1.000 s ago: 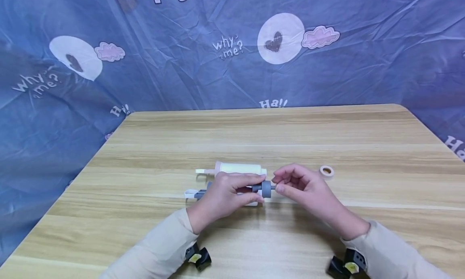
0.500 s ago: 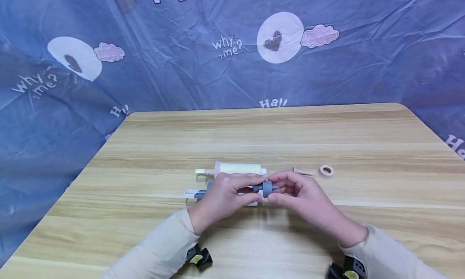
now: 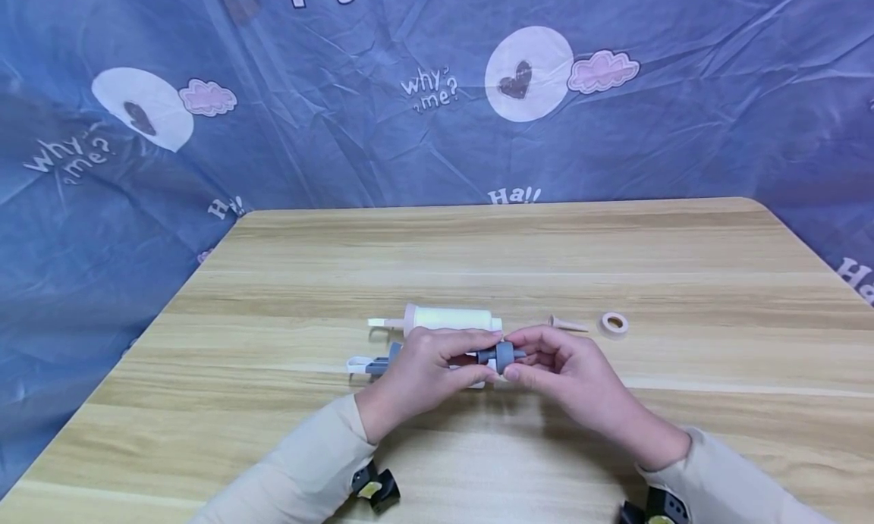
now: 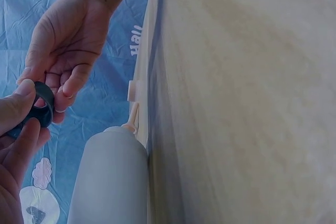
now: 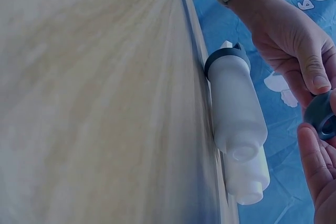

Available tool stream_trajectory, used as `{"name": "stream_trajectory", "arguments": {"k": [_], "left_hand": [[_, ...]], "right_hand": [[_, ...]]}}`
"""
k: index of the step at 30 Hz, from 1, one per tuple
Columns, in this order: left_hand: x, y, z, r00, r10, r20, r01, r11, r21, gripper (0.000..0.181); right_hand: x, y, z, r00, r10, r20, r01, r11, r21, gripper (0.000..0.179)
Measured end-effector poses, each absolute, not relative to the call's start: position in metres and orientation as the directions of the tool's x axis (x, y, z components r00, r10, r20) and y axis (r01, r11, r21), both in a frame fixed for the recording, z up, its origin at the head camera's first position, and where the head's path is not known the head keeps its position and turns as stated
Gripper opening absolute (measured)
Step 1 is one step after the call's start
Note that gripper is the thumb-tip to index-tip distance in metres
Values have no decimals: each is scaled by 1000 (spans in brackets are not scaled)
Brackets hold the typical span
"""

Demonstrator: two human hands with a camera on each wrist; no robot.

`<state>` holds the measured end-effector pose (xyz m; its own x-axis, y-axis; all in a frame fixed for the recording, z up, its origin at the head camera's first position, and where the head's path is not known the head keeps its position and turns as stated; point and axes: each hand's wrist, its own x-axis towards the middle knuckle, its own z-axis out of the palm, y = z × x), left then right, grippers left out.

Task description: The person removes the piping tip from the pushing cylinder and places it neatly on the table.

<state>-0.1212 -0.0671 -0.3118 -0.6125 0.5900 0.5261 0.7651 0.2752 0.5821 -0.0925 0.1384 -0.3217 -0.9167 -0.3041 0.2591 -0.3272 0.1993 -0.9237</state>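
Note:
In the head view both hands meet over the middle of the table around a dark grey screw collar [image 3: 504, 357] with a narrow nozzle [image 3: 521, 354] sticking through it to the right. The left hand [image 3: 433, 361] pinches the grey piece from the left, thumb and fingertips near its base. From the right, the right hand [image 3: 576, 365] holds the collar's rim between thumb and fingers. In the left wrist view the collar [image 4: 44, 103] shows as an open ring. Under the left hand lies a white bottle with a grey cap [image 5: 236, 100], partly hidden in the head view.
A second white bottle with a pink cap [image 3: 451, 317] lies just behind, its brush-like tip pointing left. To the right on the wooden table [image 3: 512, 258] are a pink cone nozzle [image 3: 567, 324] and a pink ring [image 3: 614, 324]. A blue printed cloth [image 3: 341, 114] hangs behind.
The right hand has moved slightly left, from the nozzle's tip onto the collar, uncovering the pink cone nozzle. The left hand keeps its hold. Little differs over the last half second.

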Motion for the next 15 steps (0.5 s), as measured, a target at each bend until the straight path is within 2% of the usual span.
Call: {"name": "stream_trajectory", "arguments": {"k": [15], "left_hand": [[-122, -65, -310, -624, 582, 521, 758, 290, 584, 35]], "right_hand": [[-89, 144, -319, -927, -267, 263, -325, 223, -919, 28]]}}
